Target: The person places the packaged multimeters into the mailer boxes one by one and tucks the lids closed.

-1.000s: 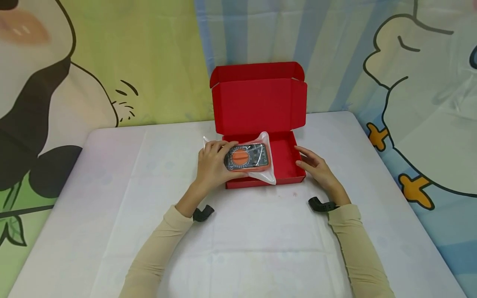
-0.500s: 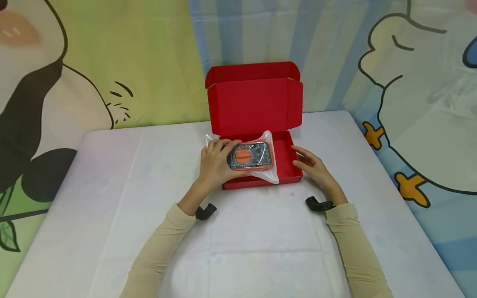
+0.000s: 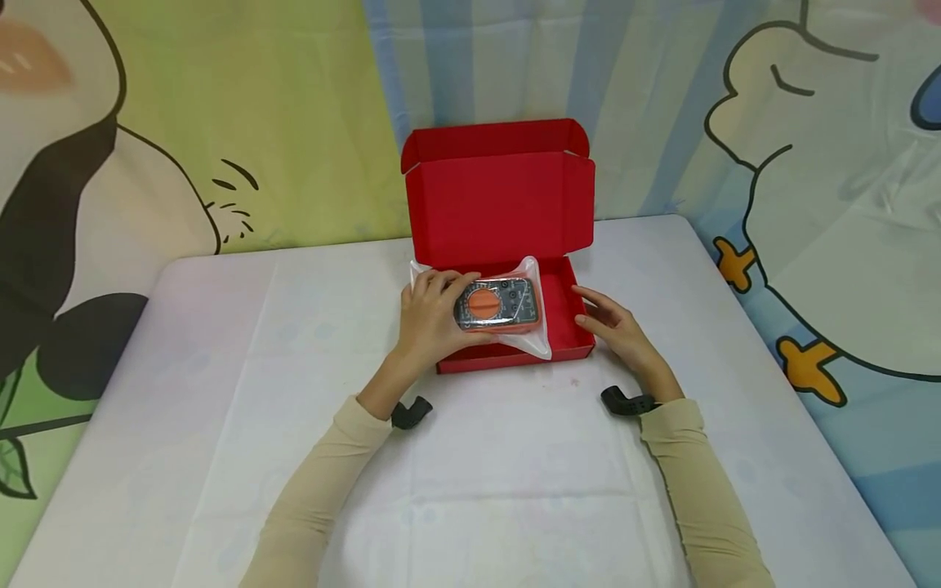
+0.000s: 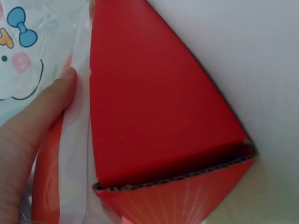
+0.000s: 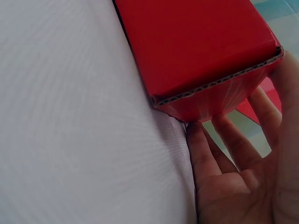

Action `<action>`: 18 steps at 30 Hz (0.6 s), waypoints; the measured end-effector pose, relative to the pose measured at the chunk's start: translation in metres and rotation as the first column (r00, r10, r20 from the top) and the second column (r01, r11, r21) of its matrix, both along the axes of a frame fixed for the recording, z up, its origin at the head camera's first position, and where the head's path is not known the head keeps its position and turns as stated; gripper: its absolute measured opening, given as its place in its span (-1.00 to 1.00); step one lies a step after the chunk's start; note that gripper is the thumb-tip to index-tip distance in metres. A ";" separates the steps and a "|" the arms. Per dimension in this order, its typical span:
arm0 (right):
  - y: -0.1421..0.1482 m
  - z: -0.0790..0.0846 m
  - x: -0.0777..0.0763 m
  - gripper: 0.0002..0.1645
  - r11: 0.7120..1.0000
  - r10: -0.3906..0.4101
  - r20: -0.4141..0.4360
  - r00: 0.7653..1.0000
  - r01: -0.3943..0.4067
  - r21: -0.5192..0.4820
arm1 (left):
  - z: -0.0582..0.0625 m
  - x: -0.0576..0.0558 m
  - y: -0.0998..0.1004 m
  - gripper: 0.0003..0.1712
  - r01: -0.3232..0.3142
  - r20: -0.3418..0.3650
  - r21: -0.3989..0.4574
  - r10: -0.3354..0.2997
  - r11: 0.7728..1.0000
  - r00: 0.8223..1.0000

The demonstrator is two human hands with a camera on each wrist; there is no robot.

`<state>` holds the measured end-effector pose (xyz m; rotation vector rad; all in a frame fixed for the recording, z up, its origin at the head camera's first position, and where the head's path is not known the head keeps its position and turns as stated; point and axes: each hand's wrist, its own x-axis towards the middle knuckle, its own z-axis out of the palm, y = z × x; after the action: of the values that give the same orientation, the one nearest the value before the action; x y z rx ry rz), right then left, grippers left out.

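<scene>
Partly hidden behind left hand (image 3: 432,322): left end of orange-and-black multimeter (image 3: 509,304). Sealed in clear plastic bag (image 3: 537,341), dial (image 3: 484,304) up, over left part of open red box (image 3: 564,310); can't tell whether touching box floor, blocked from sight. Gripping bagged meter with left hand, fingers over far edge, thumb along near edge; mostly cut off in left wrist view except thumb. Touching box's right wall with right hand (image 3: 621,333), fingers loosely apart; thumb cropped in right wrist view. Reddish marks (image 3: 575,381) on tabletop (image 3: 515,457), too small to read. Counting: two hands, two beige sleeves (image 3: 309,498), two black wrist pieces (image 3: 412,413), one meter, one bag, one box, one raised lid (image 3: 500,204).
</scene>
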<state>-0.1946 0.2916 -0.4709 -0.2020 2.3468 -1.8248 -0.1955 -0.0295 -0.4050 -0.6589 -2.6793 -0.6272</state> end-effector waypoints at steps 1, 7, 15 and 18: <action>0.000 0.000 0.000 -0.26 1.000 0.000 -0.002 1.000 0.000 -0.002 | 0.001 -0.001 0.001 0.00 0.001 0.004 -0.004 -0.001 1.000 1.000; 0.000 -0.001 0.000 -0.27 1.000 0.007 -0.011 1.000 -0.007 -0.006 | 0.002 -0.003 0.003 0.01 -0.005 0.040 -0.035 0.006 0.999 0.999; 0.000 0.000 -0.001 -0.26 1.000 0.000 -0.001 1.000 0.000 -0.005 | 0.004 -0.005 0.004 0.02 -0.008 0.066 -0.049 0.011 0.999 0.998; 0.000 0.000 -0.001 -0.25 1.000 -0.008 0.002 1.000 0.008 0.001 | 0.004 -0.006 0.005 0.01 0.002 0.073 -0.055 0.002 0.998 0.997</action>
<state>-0.1952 0.2915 -0.4709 -0.1908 2.3503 -1.8258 -0.2019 -0.0241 -0.4011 -0.6620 -2.7732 -0.5902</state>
